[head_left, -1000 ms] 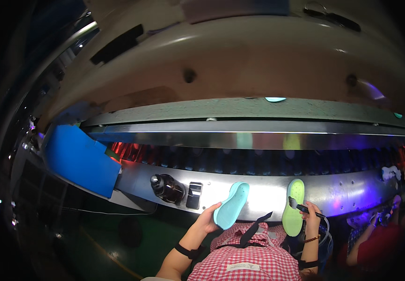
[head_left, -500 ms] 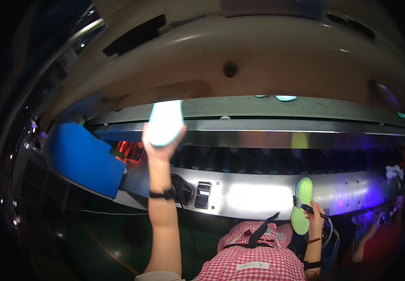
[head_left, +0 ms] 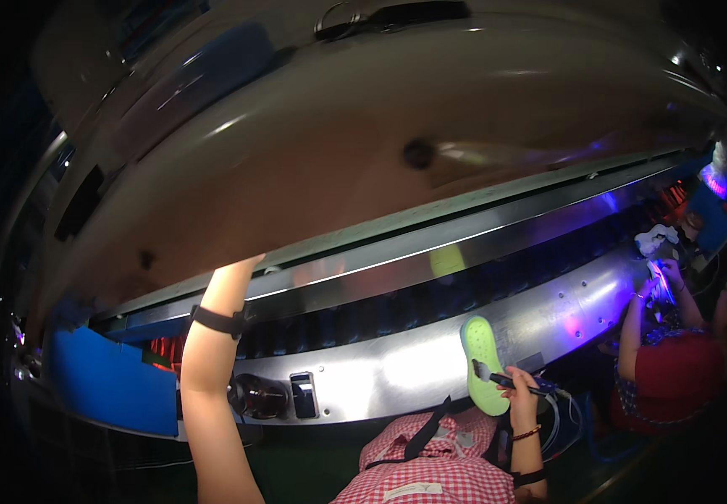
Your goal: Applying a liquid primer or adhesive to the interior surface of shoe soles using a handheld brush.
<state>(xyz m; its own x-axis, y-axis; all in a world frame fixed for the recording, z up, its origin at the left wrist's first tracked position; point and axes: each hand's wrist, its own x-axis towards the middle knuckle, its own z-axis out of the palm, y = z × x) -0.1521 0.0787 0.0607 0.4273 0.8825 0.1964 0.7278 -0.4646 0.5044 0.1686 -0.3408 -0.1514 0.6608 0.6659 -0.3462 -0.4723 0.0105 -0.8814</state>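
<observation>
The left hand (head_left: 241, 265) reaches up under the machine's hood (head_left: 363, 176), its fingers hidden so I cannot tell their state, while the right hand (head_left: 521, 395) clamps a small brush (head_left: 498, 378) against the green sole (head_left: 482, 363) propped beside the steel conveyor (head_left: 464, 336), steadying it for brushing

The sole (head_left: 482, 374) just beside my right hand's (head_left: 521, 401) fingers is pale green with small dots; the brush (head_left: 504, 380) between them is dark-handled; below my wrist, my shirt (head_left: 430, 470) is red-and-white checked; the band (head_left: 217, 321) on my raised left arm is black; the panel (head_left: 111, 382) left of it is blue.
</observation>
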